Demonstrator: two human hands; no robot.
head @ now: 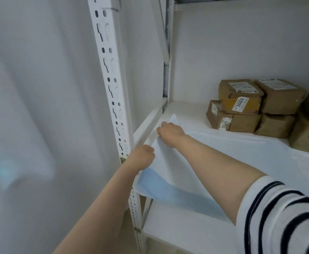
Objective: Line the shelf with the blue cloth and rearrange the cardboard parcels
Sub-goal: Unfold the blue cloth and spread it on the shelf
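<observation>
- Evidently mid-lining: cloth (241,153) lay over the left of the shelf (186,110), its front edge drooping.
- Left hand (144,155) gripped the cloth's front-left edge; right hand (170,132) pinched its far-left corner.
- Advice: draw both corners taut toward the post (109,79) and flatten before shifting the parcels (256,107), stacked right rear.

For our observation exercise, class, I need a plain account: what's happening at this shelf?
A person is spreading a blue cloth over the white shelf. The left hand grips the cloth's left edge near the front post, and the right hand pinches that edge farther back. The cloth's front part hangs over the shelf's front rim. The cardboard parcels sit stacked at the back right.
</observation>
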